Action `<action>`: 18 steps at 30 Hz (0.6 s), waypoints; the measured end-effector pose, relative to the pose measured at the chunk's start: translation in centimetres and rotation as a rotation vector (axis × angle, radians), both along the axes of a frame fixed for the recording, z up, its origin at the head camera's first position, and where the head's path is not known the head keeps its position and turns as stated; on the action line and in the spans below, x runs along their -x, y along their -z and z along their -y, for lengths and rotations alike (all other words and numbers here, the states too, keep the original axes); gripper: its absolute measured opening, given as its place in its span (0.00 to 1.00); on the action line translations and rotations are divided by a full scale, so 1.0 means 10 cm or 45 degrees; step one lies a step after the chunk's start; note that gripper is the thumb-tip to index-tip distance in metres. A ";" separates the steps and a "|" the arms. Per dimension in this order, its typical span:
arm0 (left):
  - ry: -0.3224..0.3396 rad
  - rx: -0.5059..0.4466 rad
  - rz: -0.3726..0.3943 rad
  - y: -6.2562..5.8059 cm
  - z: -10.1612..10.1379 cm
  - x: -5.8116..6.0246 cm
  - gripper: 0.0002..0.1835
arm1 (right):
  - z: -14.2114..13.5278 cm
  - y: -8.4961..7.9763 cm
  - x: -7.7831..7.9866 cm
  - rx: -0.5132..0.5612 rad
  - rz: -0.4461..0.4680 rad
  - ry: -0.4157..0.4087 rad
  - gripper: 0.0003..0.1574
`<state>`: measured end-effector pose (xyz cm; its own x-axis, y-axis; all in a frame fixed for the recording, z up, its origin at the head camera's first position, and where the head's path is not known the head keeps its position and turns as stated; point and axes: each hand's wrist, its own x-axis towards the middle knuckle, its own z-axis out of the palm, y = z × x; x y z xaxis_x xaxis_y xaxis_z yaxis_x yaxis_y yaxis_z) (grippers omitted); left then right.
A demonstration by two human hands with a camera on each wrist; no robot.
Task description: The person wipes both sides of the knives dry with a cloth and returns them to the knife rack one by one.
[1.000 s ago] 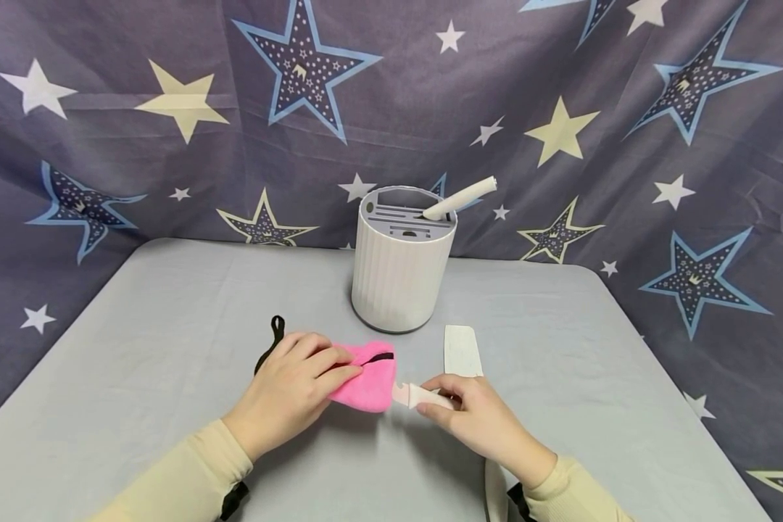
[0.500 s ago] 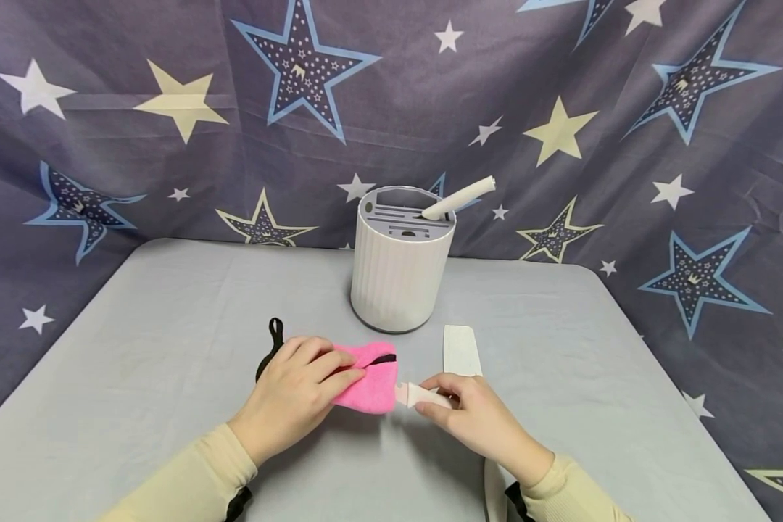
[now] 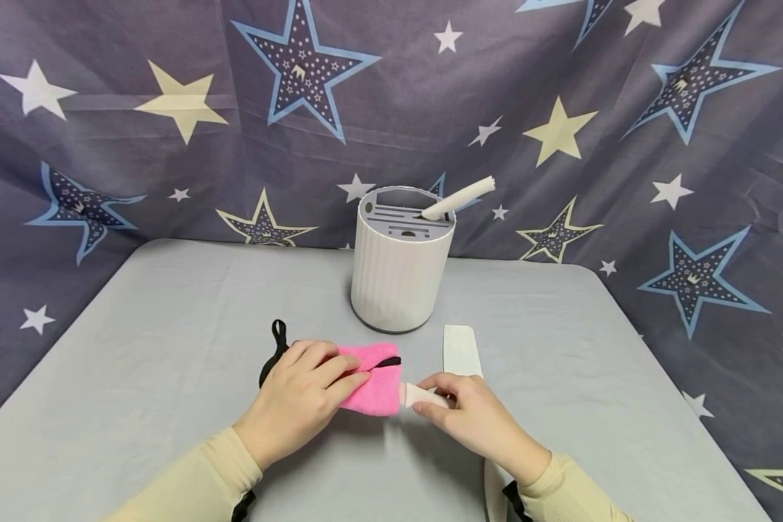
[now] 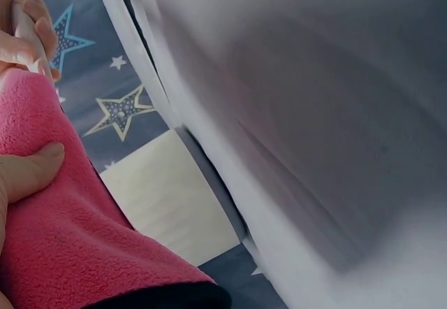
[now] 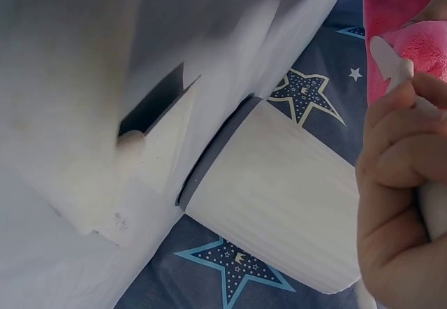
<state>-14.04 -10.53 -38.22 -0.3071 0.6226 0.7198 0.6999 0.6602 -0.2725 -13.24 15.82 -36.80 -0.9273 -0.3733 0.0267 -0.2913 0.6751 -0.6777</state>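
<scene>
My left hand (image 3: 300, 399) grips a folded pink cloth (image 3: 380, 391) with black trim and a black loop (image 3: 278, 332) sticking out behind. A finger lies across the plush in the left wrist view, where the cloth (image 4: 77, 211) fills the lower left. Between thumb and fingers, my right hand (image 3: 486, 420) pinches the white handle of a small tool (image 3: 424, 396). Its short pale head is mostly hidden by the cloth's right end in the head view. In the right wrist view the tool's head (image 5: 386, 56) shows a rounded tip and a notch, against the pink.
A broad, white-bladed knife (image 3: 461, 349) lies on the grey table (image 3: 189, 319), partly under my right forearm, its pale handle (image 3: 494, 489) nearer me. Behind stands a ribbed white knife block (image 3: 398, 283) with a slotted grey top; one white handle (image 3: 460, 199) leans out. A star-patterned curtain (image 3: 431, 87) hangs behind.
My left hand and the cloth have slid slightly right, so the cloth covers more of the tool's pale head. My right hand has shifted only slightly left.
</scene>
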 end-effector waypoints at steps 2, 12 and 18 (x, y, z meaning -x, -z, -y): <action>-0.003 0.000 -0.009 0.00 -0.01 -0.01 0.13 | 0.01 0.00 0.00 0.001 0.001 -0.003 0.07; 0.008 -0.018 -0.020 0.00 -0.09 -0.04 0.12 | 0.04 0.00 -0.01 0.029 0.011 -0.035 0.07; 0.008 -0.024 -0.008 0.00 -0.06 -0.03 0.12 | 0.02 0.00 -0.01 0.047 0.015 -0.034 0.08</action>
<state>-13.69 -9.92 -38.27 -0.2991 0.6105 0.7334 0.7022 0.6612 -0.2641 -13.14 15.64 -36.79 -0.9174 -0.3969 0.0302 -0.3009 0.6418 -0.7054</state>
